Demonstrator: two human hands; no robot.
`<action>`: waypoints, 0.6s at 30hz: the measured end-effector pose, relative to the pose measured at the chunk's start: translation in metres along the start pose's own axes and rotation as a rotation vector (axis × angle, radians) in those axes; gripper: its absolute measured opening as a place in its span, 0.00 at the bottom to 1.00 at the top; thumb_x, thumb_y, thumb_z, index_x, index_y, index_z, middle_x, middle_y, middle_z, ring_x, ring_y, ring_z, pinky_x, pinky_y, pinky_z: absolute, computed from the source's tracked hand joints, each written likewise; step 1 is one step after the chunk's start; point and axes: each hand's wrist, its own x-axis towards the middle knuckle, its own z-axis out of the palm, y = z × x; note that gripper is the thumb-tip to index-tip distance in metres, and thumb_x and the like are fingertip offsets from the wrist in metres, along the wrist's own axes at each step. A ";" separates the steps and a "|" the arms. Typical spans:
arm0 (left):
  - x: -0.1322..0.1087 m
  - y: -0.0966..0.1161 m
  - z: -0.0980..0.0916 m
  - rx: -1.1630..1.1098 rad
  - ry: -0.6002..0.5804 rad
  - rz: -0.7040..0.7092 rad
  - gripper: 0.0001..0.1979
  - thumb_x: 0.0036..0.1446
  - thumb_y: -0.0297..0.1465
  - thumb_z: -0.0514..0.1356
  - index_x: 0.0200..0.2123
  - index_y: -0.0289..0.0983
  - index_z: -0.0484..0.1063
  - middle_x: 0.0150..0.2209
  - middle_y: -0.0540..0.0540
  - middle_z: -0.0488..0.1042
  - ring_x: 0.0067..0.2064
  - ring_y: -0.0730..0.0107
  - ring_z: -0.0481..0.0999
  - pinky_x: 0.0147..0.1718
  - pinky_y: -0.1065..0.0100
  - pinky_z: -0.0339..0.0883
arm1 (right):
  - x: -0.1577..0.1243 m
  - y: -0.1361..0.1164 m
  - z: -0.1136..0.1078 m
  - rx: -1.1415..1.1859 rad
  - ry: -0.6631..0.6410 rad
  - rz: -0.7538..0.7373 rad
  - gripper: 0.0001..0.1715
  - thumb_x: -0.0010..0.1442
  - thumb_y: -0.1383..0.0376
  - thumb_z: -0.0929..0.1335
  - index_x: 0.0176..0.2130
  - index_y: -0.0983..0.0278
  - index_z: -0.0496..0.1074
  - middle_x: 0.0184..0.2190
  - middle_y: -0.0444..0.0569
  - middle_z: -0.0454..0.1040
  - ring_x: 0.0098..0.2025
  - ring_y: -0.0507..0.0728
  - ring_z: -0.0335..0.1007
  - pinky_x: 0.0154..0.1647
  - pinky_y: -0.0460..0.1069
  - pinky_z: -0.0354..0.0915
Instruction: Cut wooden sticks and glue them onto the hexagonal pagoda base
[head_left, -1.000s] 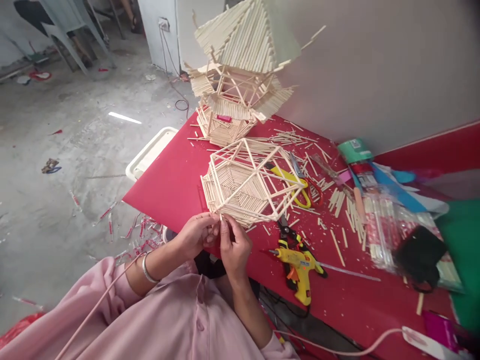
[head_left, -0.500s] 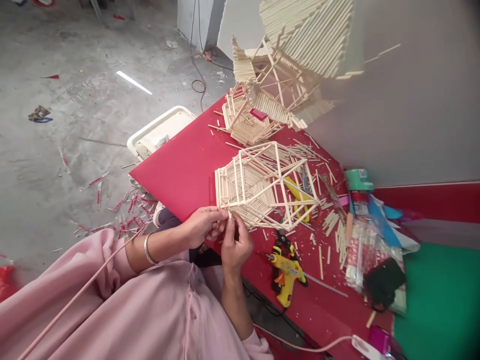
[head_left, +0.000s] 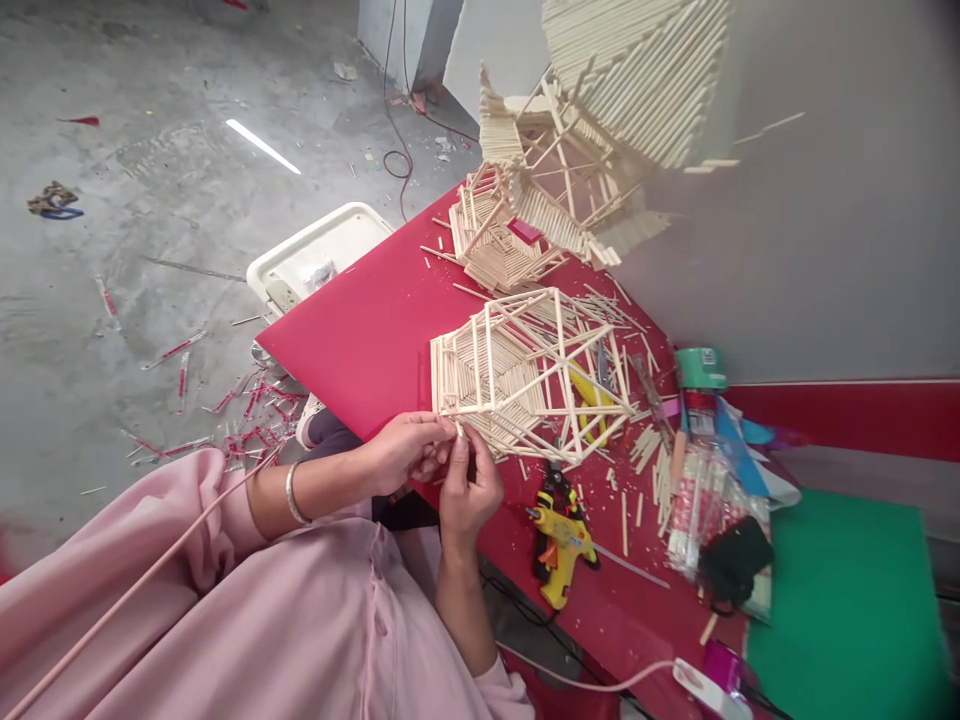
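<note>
My left hand [head_left: 405, 450], with a silver bangle on its wrist, and my right hand [head_left: 471, 490] meet at the near edge of a stick frame [head_left: 491, 410]. Thumbs and fingers of both pinch a small pale wooden stick [head_left: 459, 429], of which only a short end shows between the fingertips. The frame is an openwork model of thin wooden sticks with a layered base, lying on its side on the red table [head_left: 352, 330]. To the right of my right hand rests a yellow glue gun [head_left: 561, 545] on the table.
Behind the frame stand another stick model [head_left: 495, 240] and a larger roofed one [head_left: 585, 150]. Loose sticks [head_left: 652, 460], yellow-handled pliers [head_left: 589, 395], stick packets [head_left: 697, 510] and a black pouch [head_left: 735, 565] lie to the right. A white tray [head_left: 330, 235] sits beyond the left edge.
The view has shifted slightly, so the items on the right appear further left. Both hands keep the same pinch at the frame's edge.
</note>
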 end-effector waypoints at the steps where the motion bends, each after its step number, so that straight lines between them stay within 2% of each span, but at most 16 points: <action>1: 0.000 0.000 0.000 -0.001 0.000 0.000 0.09 0.45 0.32 0.65 0.21 0.36 0.67 0.16 0.52 0.64 0.13 0.81 0.57 0.13 0.74 0.43 | 0.000 0.000 0.000 0.000 0.000 0.002 0.19 0.68 0.57 0.66 0.48 0.66 0.79 0.43 0.58 0.82 0.45 0.61 0.80 0.46 0.54 0.75; 18: -0.002 -0.002 0.000 0.019 0.038 0.044 0.10 0.46 0.32 0.67 0.24 0.34 0.69 0.18 0.52 0.65 0.15 0.81 0.57 0.15 0.75 0.45 | 0.002 -0.003 0.001 0.059 -0.013 -0.032 0.17 0.68 0.59 0.66 0.48 0.65 0.78 0.44 0.56 0.82 0.44 0.60 0.80 0.47 0.53 0.75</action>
